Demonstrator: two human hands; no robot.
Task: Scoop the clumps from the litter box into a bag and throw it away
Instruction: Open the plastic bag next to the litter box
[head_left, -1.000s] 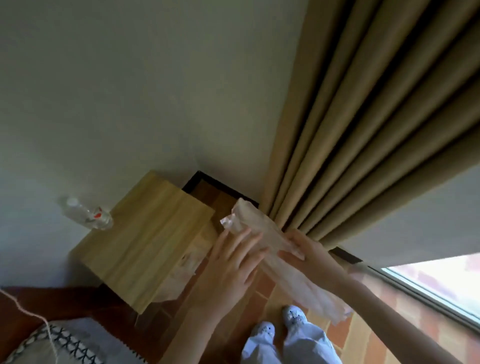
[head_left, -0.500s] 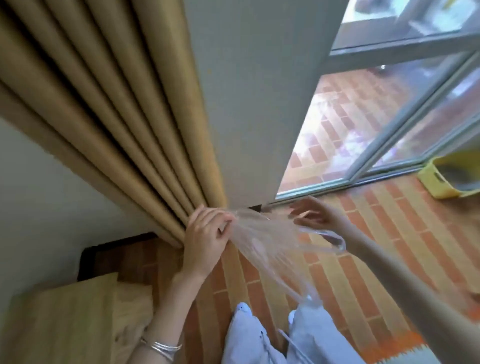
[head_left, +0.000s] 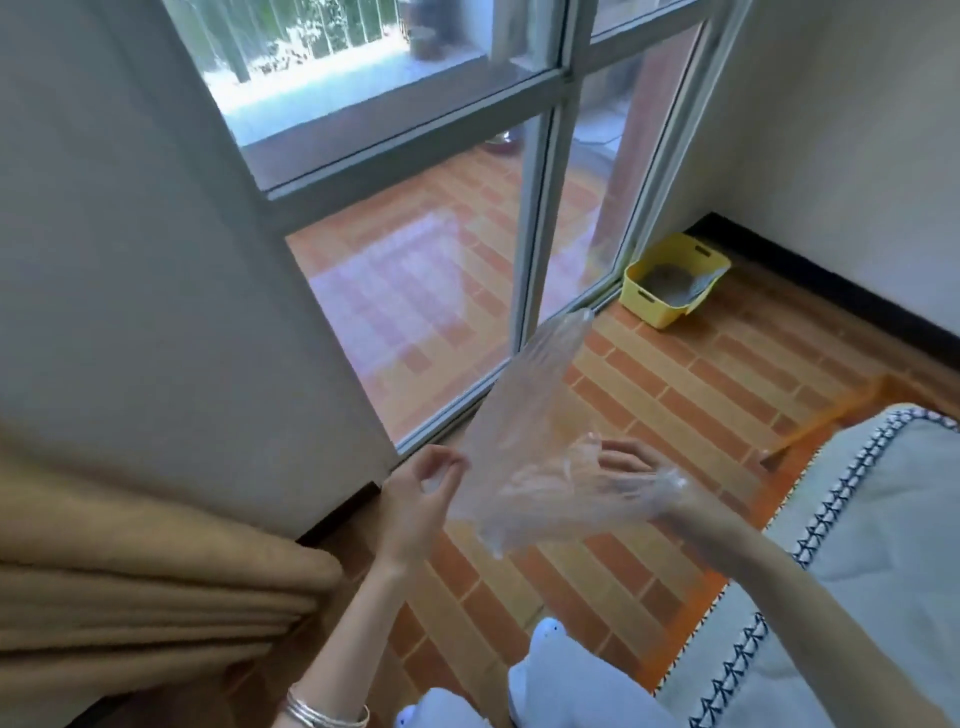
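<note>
A clear plastic bag (head_left: 524, 405) hangs in the air in front of me, its far end lifted toward the glass door. My left hand (head_left: 418, 499) pinches the bag's near left edge between thumb and forefinger. My right hand (head_left: 623, 475) is pushed inside the bag with its fingers spread, the plastic covering it to the wrist. The yellow litter box (head_left: 643, 300) sits on the floor in the far right corner by the door frame, well beyond my hands. It holds grey litter, and something grey lies at its right side.
A glass sliding door (head_left: 540, 218) runs across the far side, a white wall section (head_left: 156, 312) and beige curtain (head_left: 130, 582) to the left. A light quilt with dark trim (head_left: 857, 571) lies at the right. Brick-patterned floor (head_left: 675, 395) leads to the litter box. My white shoes (head_left: 545, 636) are below.
My view has swung right from the curtain to the glass door and the litter box. The bag has opened up, and my right hand has gone inside it.
</note>
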